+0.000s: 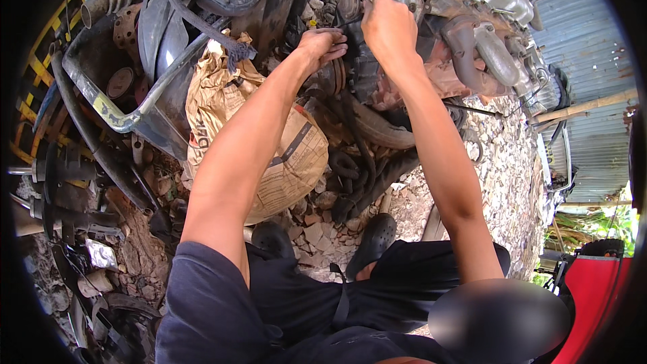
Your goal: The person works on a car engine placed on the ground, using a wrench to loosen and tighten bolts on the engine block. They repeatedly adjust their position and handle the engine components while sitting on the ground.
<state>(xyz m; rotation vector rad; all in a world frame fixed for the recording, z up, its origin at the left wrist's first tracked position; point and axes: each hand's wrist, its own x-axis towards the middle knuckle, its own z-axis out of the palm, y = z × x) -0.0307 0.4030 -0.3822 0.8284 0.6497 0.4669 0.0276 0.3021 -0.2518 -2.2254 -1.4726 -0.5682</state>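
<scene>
Brn sack (300,162): lg dk letters along L edge; sm print in ruled grid + dk band on R, too tiny to read. Yel label (106,112) on bin (168,82) rim: illegible.

Both arms bare below the upper arm, stretched forward and converging toward the top of the view. Left forearm (253,138) slants up and rightward; left hand (323,46) at its end, fingers loosely bent and pointing toward the right hand (389,25) — not clenched. Right elbow slightly bent; right forearm (438,121) slants up and leftward. Right hand sits a little farther forward, back of it toward the viewer, fingers curled under — fingertips mostly hidden. Hands near each other, not touching.
</scene>
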